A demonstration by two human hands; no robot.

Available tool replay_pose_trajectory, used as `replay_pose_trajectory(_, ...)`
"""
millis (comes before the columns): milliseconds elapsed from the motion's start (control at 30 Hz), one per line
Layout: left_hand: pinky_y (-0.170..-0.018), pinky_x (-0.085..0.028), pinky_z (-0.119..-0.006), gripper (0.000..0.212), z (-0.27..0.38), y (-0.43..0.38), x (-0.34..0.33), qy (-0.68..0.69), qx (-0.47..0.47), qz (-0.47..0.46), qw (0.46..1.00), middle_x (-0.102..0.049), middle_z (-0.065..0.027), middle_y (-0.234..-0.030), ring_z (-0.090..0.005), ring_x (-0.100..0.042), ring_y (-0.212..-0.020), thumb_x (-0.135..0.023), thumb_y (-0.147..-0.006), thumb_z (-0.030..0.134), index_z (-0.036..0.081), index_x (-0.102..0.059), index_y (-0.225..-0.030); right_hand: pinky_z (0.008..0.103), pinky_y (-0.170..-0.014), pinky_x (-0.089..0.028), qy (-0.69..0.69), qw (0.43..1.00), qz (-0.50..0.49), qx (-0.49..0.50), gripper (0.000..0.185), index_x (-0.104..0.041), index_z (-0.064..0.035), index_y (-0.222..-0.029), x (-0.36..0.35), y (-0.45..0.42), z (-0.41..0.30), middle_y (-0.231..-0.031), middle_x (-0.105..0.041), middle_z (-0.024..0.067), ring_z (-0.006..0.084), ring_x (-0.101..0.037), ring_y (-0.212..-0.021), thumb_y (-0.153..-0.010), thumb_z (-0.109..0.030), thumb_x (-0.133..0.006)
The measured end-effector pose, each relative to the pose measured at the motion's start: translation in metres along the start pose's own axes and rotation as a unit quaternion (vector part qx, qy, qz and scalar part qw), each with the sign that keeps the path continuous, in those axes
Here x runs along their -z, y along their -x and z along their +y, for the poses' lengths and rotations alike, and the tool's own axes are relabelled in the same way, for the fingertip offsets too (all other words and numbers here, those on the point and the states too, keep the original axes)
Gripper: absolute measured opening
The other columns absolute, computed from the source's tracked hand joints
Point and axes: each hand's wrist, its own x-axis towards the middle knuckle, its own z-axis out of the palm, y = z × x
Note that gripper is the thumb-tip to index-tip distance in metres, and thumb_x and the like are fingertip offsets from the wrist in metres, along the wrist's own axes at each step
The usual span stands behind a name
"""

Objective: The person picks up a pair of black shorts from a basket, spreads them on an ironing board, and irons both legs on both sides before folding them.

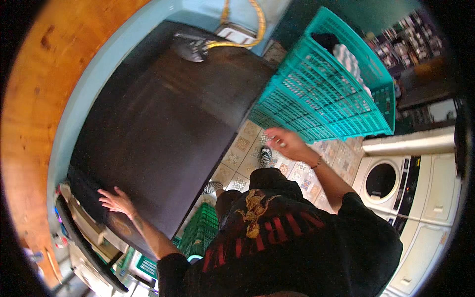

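Note:
My left hand [115, 202] is at the near left end of a dark, cloth-covered ironing table [159, 118], fingers spread and nothing in them. Whether the palm rests on the cloth cannot be told. Blurred by motion, my right hand [287, 143] hangs over the tiled floor, past the table's edge and near a tall teal plastic basket [308, 96]. Its fingers are loosely bent and hold nothing I can see. Inside that basket lie a striped cloth [349, 63] and a dark cloth [325, 41]. What looks like a steam iron [191, 48] sits at the table's far end.
A yellow hose [261, 18] runs from the iron past a boxy unit [237, 34] by the wall. Front-loading machines [380, 182] stand at the right. Below the table's near edge is a green plastic crate [202, 226]. A black curved bar [83, 241] rises at lower left.

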Motion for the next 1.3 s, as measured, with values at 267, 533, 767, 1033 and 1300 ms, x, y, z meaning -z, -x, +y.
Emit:
replay_pose_trajectory(267,-0.108,-0.048,-0.043,0.028,0.441,0.239,0.126,0.480,-0.289,-0.294,0.774,-0.066,-0.0168,-0.137,-0.0313,-0.063,-0.127,-0.071,-0.094,0.008,0.005,-0.072,-0.122,0.0362,-0.079,-0.058,0.047,0.969,0.235,0.059,0.027,-0.070,-0.0010,-0.119,0.274,0.079,0.034,-0.107,-0.076,0.0149,0.0260,-0.074,-0.090,-0.098,-0.018,-0.069)
replay_pose_trajectory(533,-0.097,-0.052,-0.039,0.021,0.680,0.284,0.284,0.592,-0.420,-0.260,0.637,-0.074,-0.0140,-0.115,-0.0310,-0.068,-0.109,-0.068,-0.093,0.001,0.003,-0.075,-0.112,0.0409,-0.084,-0.054,0.229,0.961,0.110,0.110,0.028,-0.071,-0.0033,-0.119,0.425,0.037,0.171,-0.108,-0.074,0.0149,0.0361,-0.069,-0.096,-0.095,-0.017,-0.070)
replay_pose_trajectory(767,-0.091,-0.049,-0.039,0.019,0.804,0.301,0.304,0.606,-0.491,-0.162,0.605,-0.074,-0.0131,-0.104,-0.0290,-0.068,-0.096,-0.070,-0.088,0.001,0.003,-0.075,-0.106,0.0539,-0.101,-0.049,0.481,0.837,0.138,0.220,0.061,-0.064,-0.0154,-0.134,0.414,-0.053,0.299,-0.139,-0.063,0.0123,0.0358,-0.062,-0.123,-0.081,-0.042,-0.078)
replay_pose_trajectory(1033,-0.083,-0.040,-0.037,0.019,0.812,0.319,0.293,0.496,-0.519,-0.142,0.682,-0.058,-0.0051,-0.067,-0.0229,-0.051,-0.069,-0.063,-0.093,0.008,0.009,-0.077,-0.107,0.0535,-0.103,-0.049,0.491,0.804,-0.161,-0.293,0.080,-0.058,-0.0180,-0.142,0.579,0.036,0.409,-0.147,-0.058,0.0133,0.0349,-0.062,-0.126,-0.066,-0.028,-0.083)
replay_pose_trajectory(1300,-0.091,-0.037,-0.037,0.021,0.809,0.318,0.289,0.461,-0.518,-0.154,0.704,-0.065,-0.0045,-0.077,-0.0223,-0.052,-0.076,-0.060,-0.093,0.007,0.009,-0.074,-0.109,0.0476,-0.101,-0.053,0.287,0.945,-0.027,0.158,0.076,-0.062,0.0033,-0.127,0.473,-0.047,0.358,-0.125,-0.065,0.0257,0.0424,-0.065,-0.114,-0.067,-0.033,-0.091)
